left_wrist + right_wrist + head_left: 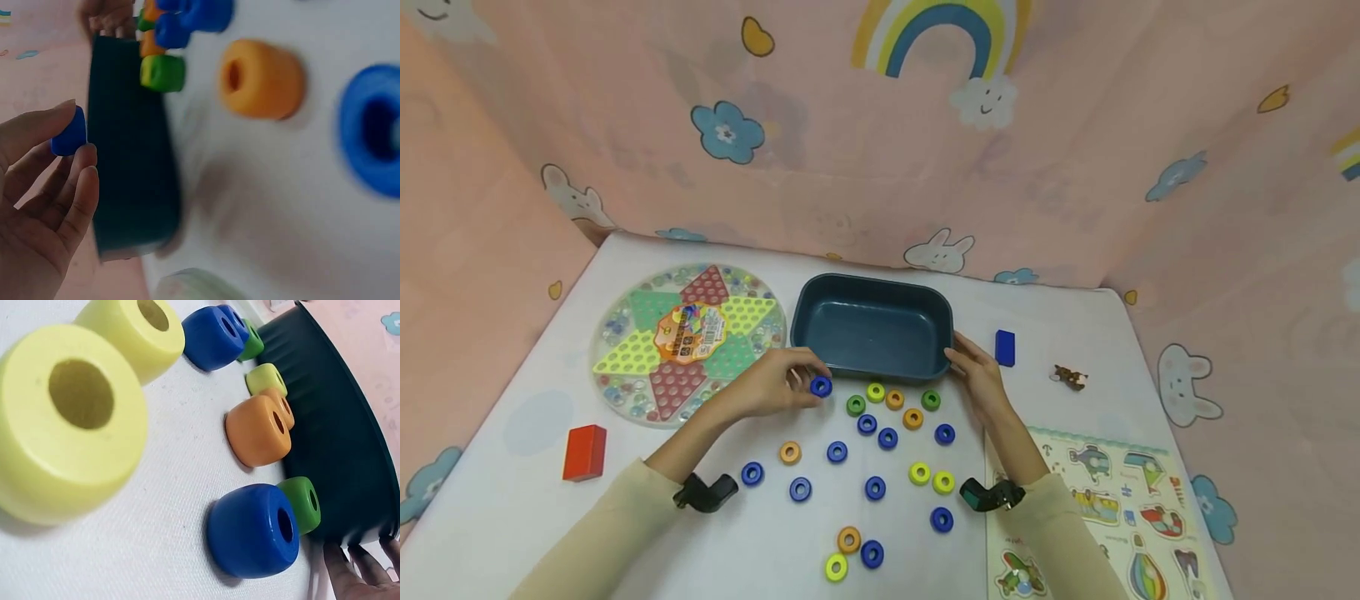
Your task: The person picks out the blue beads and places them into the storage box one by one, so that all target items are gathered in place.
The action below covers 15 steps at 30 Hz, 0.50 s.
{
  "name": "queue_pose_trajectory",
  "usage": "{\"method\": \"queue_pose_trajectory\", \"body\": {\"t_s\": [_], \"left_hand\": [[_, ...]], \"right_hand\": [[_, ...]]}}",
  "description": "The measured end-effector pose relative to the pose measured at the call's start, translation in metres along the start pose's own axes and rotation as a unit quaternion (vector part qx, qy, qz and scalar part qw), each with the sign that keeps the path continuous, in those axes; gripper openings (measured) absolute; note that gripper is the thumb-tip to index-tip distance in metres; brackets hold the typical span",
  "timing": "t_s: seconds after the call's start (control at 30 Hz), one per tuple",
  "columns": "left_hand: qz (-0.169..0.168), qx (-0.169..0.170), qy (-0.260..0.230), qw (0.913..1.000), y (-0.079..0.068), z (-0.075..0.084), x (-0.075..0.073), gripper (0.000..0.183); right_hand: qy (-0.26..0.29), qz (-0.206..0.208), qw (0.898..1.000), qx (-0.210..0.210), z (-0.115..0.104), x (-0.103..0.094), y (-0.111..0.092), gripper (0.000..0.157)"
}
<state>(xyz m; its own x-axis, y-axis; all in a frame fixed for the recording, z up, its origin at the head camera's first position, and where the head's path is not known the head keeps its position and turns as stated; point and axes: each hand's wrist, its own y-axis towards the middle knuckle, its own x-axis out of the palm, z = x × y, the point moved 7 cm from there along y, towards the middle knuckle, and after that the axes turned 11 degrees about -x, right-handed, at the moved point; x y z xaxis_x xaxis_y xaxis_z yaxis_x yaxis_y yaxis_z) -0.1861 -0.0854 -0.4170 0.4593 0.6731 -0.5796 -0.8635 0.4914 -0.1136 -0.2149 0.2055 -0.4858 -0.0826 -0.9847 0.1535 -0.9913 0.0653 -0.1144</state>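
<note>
Between the thumb and fingertips of my left hand (777,383) a blue ring bead (821,387) is pinched, close by the near left corner of a dark teal bin (872,373). In the left wrist view the same blue bead (70,133) shows up at the height of the bin's rim. My right hand (979,372) holds the bin's right end, with fingers on its outer wall and the thumb at the rim. No beads show inside the bin. In front of it lie green, yellow, orange and blue beads, among them a yellow bead (876,392) and a green bead (931,400).
Left of the bin lies a round star-patterned marble game board (752,354), with a red block (584,452) nearer the front. On the right are a blue block (1005,348), a small brown figure (1069,377) and a picture puzzle board (1105,475). Fabric walls surround the table.
</note>
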Motion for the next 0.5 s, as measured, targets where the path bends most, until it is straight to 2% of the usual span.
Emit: {"method": "queue_pose_trajectory", "body": {"t_s": [0.17, 0.27, 0.37, 0.5], "left_hand": [[0.015, -0.01, 0.015, 0.9997, 0.024, 0.011, -0.024, 0.034], [0.014, -0.016, 0.031, 0.9993, 0.047, 0.017, -0.036, 0.035], [-0.006, -0.022, 0.05, 0.9985, 0.073, 0.019, -0.042, 0.034], [-0.04, -0.031, 0.092, 0.9945, 0.107, 0.017, -0.043, 0.032]], "right_hand": [[0.033, -0.002, 0.999, 0.008, 0.005, 0.002, 0.0, 0.05], [0.058, -0.007, 0.998, 0.014, 0.009, 0.003, -0.001, 0.053], [0.059, -0.01, 0.998, 0.017, 0.012, 0.001, -0.001, 0.057], [0.054, -0.008, 0.998, 0.013, 0.014, 0.001, 0.0, 0.059]]}}
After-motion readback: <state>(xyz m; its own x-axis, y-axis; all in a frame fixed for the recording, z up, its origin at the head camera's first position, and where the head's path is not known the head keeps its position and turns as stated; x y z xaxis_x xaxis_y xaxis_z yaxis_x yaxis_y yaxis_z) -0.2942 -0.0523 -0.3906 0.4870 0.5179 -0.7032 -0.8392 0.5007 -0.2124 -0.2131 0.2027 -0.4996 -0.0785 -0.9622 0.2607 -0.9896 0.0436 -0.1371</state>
